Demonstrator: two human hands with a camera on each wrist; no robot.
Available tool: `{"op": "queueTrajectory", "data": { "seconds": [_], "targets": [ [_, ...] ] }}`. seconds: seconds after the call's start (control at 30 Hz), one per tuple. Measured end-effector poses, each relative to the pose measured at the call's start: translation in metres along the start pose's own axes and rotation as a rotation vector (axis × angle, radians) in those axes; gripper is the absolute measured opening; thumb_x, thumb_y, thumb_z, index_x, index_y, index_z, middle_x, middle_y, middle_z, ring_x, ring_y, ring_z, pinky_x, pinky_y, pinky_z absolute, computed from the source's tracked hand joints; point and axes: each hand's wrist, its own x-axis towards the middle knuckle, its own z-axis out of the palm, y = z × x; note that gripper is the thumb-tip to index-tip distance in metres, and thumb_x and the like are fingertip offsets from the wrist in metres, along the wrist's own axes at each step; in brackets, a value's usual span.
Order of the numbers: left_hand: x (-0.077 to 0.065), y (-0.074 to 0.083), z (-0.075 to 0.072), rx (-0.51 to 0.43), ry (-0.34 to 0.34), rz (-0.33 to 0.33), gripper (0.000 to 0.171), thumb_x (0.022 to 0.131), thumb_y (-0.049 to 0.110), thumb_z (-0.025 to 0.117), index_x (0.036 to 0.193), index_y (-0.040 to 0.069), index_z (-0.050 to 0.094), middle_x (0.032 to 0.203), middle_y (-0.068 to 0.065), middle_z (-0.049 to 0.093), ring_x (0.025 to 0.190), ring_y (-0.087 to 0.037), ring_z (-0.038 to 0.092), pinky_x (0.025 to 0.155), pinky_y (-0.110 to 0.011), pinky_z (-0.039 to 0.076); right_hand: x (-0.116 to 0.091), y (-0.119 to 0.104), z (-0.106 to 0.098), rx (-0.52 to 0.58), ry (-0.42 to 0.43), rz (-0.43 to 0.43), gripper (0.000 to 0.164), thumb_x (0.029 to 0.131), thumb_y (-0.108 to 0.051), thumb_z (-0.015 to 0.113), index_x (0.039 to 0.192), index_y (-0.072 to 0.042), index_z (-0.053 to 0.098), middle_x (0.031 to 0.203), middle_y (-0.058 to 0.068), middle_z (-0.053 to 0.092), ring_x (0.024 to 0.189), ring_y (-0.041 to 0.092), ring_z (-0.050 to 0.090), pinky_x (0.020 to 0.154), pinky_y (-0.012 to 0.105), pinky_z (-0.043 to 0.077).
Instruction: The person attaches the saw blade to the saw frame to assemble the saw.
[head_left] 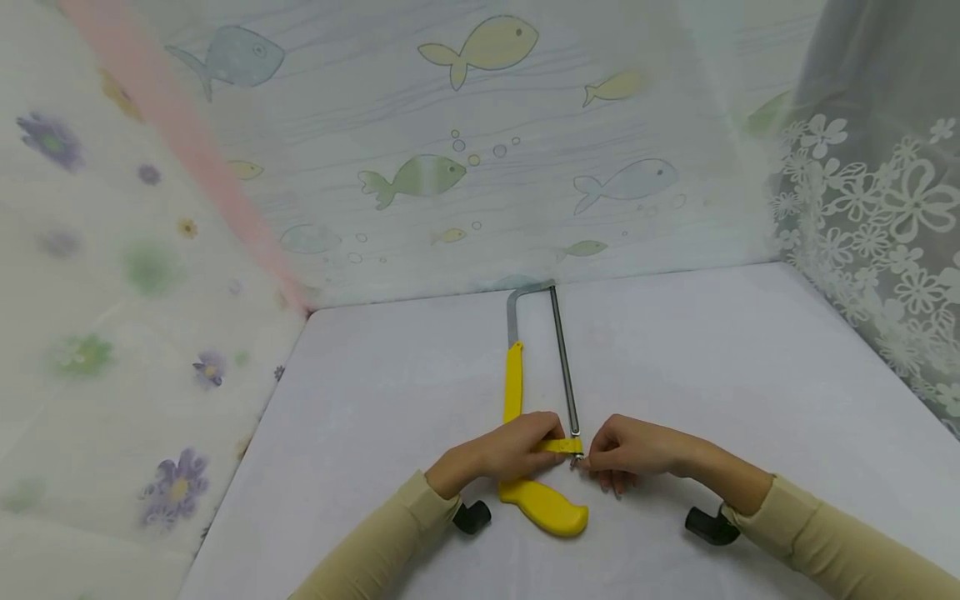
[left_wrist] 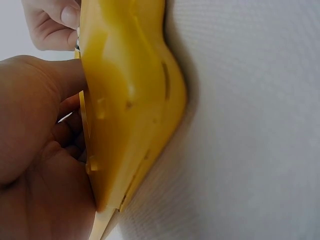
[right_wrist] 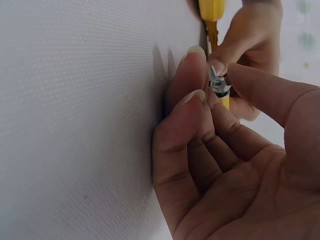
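Observation:
A hacksaw (head_left: 513,379) with a yellow frame and grey front arm lies on the white surface, its yellow handle (head_left: 551,508) toward me. Its dark blade (head_left: 564,358) runs along the right side. My left hand (head_left: 517,446) grips the yellow crosspiece (head_left: 558,446) at the blade's near end. In the left wrist view the handle (left_wrist: 130,85) covers part of that hand's fingers. At the crosspiece's tip, my right hand (head_left: 637,446) pinches a small metal wing nut (right_wrist: 218,84) between thumb and index finger. Its other fingers curl beside the cloth in the right wrist view.
White cloth (head_left: 390,400) covers the tabletop. Behind it hangs a curtain (head_left: 510,225) printed with fish, a flowered curtain (head_left: 112,333) stands at left, and lace (head_left: 862,208) hangs at right. A black wrist device (head_left: 708,527) sits under the right cuff, another (head_left: 472,518) under the left.

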Motion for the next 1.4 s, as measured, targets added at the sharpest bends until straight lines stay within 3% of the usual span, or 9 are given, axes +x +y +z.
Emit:
{"op": "queueTrajectory", "data": {
  "seconds": [0.77,1.1,1.4],
  "targets": [
    [0.0,0.0,0.0,0.021,0.012,0.019,0.012,0.104,0.023,0.063,0.111,0.014,0.058,0.101,0.009,0.058,0.089,-0.006,0.052,0.082,-0.018,0.045,0.002,0.004,0.002,0.002,-0.017,-0.055,0.016,0.096,-0.013,0.068,0.086,-0.001,0.072,0.067,0.006,0.062,0.057,0.015,0.053,0.051,0.023,0.042],
    [0.0,0.0,-0.001,0.011,0.009,0.027,0.012,0.104,0.022,0.063,0.111,0.014,0.058,0.101,0.009,0.058,0.089,-0.006,0.052,0.082,-0.018,0.045,0.005,-0.003,0.004,-0.01,0.005,-0.014,0.035,0.099,-0.024,0.068,0.076,0.002,0.071,0.064,0.007,0.063,0.054,0.014,0.055,0.05,0.024,0.042],
    [0.0,-0.001,0.0,-0.002,0.01,0.028,0.012,0.104,0.021,0.063,0.111,0.014,0.058,0.101,0.009,0.059,0.088,-0.005,0.052,0.082,-0.017,0.046,0.005,-0.007,0.007,0.002,0.01,0.013,0.038,0.1,-0.025,0.066,0.076,0.004,0.071,0.065,0.011,0.066,0.052,0.014,0.056,0.05,0.024,0.043]
  ]
}}
